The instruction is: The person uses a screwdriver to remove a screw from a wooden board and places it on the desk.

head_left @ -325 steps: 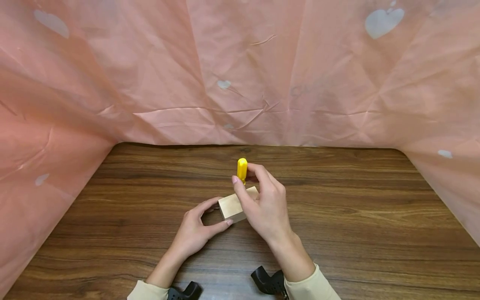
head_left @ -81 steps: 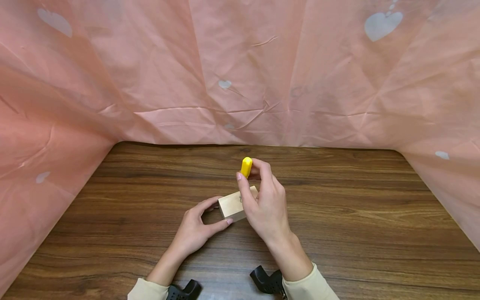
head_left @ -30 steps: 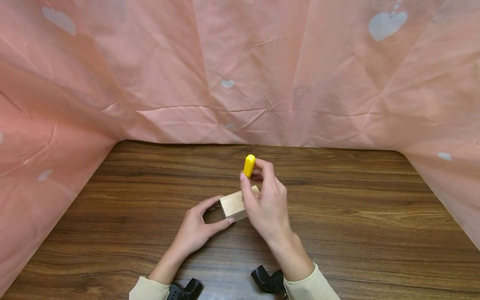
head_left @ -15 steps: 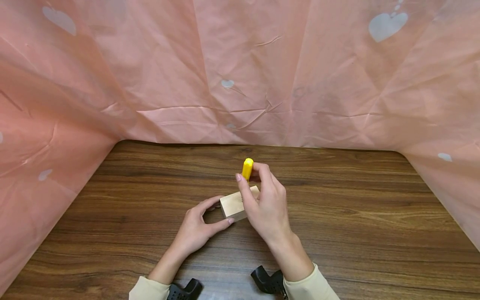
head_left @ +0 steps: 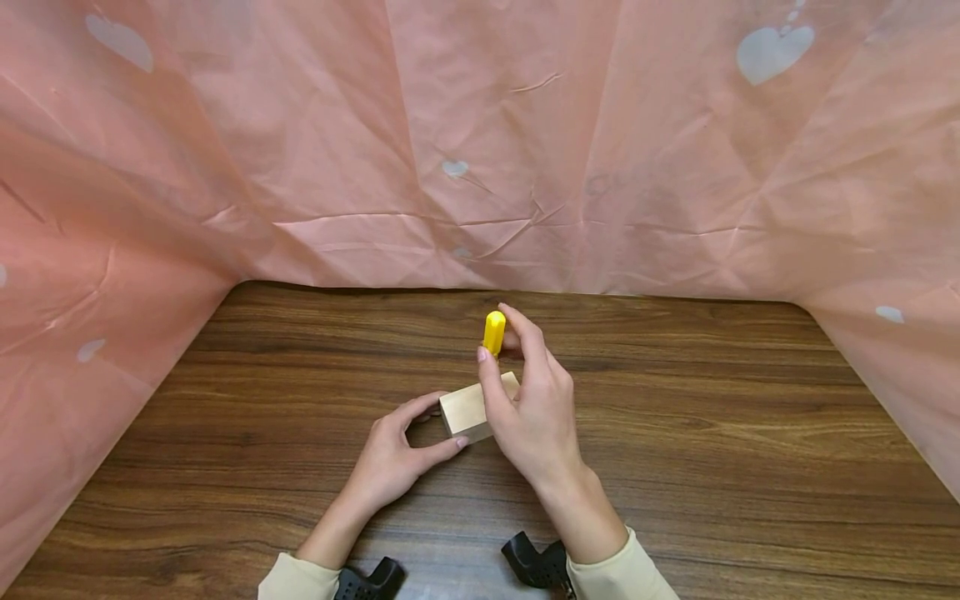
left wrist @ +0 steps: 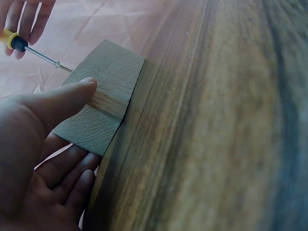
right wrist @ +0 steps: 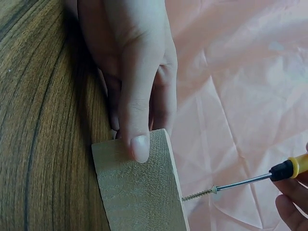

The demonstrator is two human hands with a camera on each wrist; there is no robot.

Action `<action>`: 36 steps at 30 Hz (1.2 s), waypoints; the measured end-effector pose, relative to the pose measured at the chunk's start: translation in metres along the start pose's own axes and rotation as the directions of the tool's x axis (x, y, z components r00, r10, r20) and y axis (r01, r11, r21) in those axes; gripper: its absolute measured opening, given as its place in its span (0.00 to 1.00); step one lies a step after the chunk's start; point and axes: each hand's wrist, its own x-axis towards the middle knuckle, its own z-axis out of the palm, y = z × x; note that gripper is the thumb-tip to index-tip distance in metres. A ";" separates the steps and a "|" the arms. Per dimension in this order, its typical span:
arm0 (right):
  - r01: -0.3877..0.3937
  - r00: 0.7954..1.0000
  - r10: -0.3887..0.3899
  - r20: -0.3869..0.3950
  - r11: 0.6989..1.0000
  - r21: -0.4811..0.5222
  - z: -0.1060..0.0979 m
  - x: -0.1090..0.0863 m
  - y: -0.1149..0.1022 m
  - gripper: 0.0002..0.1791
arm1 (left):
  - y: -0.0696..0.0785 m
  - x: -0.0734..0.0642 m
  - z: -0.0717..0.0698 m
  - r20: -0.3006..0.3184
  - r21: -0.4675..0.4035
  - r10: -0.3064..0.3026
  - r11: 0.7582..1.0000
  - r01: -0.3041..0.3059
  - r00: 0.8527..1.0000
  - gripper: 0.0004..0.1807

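A pale wooden block (head_left: pixel 462 411) rests on the table, gripped at its left end between the thumb and fingers of my left hand (head_left: pixel 384 468). Over the block, my right hand (head_left: pixel 534 417) pinches the yellow handle of a screwdriver (head_left: pixel 494 331), its index finger raised beside the handle top. In the right wrist view the screwdriver's thin shaft meets the head of a screw (right wrist: pixel 198 194), whose thread stands out of the block's top face. The left wrist view also shows the screw (left wrist: pixel 63 67) lined up with the shaft. In the head view my right hand hides the screw.
The brown wood-grain table (head_left: pixel 712 433) spreads out around both hands. Behind it and at the sides hangs a pink curtain (head_left: pixel 495 150) with pale hearts. Black wrist devices (head_left: pixel 534 560) sit by both cuffs.
My right index finger has risen along the handle during the last half second. The handle leans less to the right than a second ago. My left hand and the block hold still.
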 end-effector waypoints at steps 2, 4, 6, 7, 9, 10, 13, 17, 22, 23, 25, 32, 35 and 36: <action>-0.018 1.000 0.018 0.002 1.000 0.012 0.000 0.000 -0.001 0.21 | 0.000 0.000 0.000 0.000 -0.002 0.000 1.000 0.000 1.000 0.33; -0.028 1.000 0.028 0.007 0.999 0.017 0.000 0.000 -0.001 0.18 | 0.000 0.000 0.000 0.001 -0.006 -0.001 1.000 0.001 1.000 0.33; -0.029 1.000 0.029 0.008 0.999 0.018 0.000 0.000 -0.001 0.17 | 0.000 0.000 0.000 0.000 -0.004 0.000 1.000 0.000 1.000 0.33; -0.028 1.000 0.028 0.007 0.999 0.017 0.000 0.000 -0.001 0.17 | 0.000 0.000 0.000 -0.001 -0.002 0.000 1.000 0.000 1.000 0.33; -0.022 1.000 0.022 0.001 1.000 0.015 0.000 0.000 -0.001 0.17 | 0.000 -0.001 0.000 -0.002 0.002 0.001 1.000 -0.001 1.000 0.34; -0.015 1.000 0.015 -0.006 1.000 0.015 0.000 0.000 0.000 0.17 | 0.000 -0.001 0.000 -0.002 0.004 0.002 1.000 -0.002 1.000 0.34; 0.006 1.000 -0.005 -0.021 1.000 0.013 0.000 0.001 0.001 0.16 | 0.000 -0.001 0.000 -0.003 0.007 0.004 1.000 -0.004 1.000 0.34; 0.039 0.999 -0.038 -0.032 0.999 0.012 0.000 0.001 0.002 0.14 | 0.000 -0.001 0.001 -0.003 0.005 0.007 1.000 -0.007 1.000 0.34; 0.036 0.999 -0.036 -0.031 0.999 0.021 0.000 0.000 0.002 0.16 | 0.000 -0.001 0.000 -0.002 0.007 0.005 1.000 -0.005 1.000 0.34; 0.027 0.999 -0.027 -0.028 0.999 0.024 0.000 0.000 0.002 0.17 | 0.000 -0.001 0.000 -0.001 0.007 0.003 1.000 -0.003 1.000 0.34; 0.011 1.000 -0.011 -0.022 1.000 0.029 0.001 0.000 0.002 0.18 | -0.001 -0.001 0.000 0.000 0.006 -0.001 1.000 0.001 1.000 0.34; 0.017 0.999 -0.016 -0.028 0.999 0.029 0.001 0.000 0.003 0.15 | -0.001 -0.001 0.001 0.002 0.004 -0.005 1.000 0.005 1.000 0.34; 0.019 0.999 -0.019 -0.034 1.000 0.023 0.001 0.001 0.004 0.14 | -0.001 -0.001 0.001 0.001 0.006 -0.004 1.000 0.004 1.000 0.34; 0.020 0.999 -0.020 -0.037 1.000 0.022 0.001 0.001 0.004 0.15 | -0.001 0.000 0.001 0.001 0.007 -0.004 1.000 0.004 1.000 0.34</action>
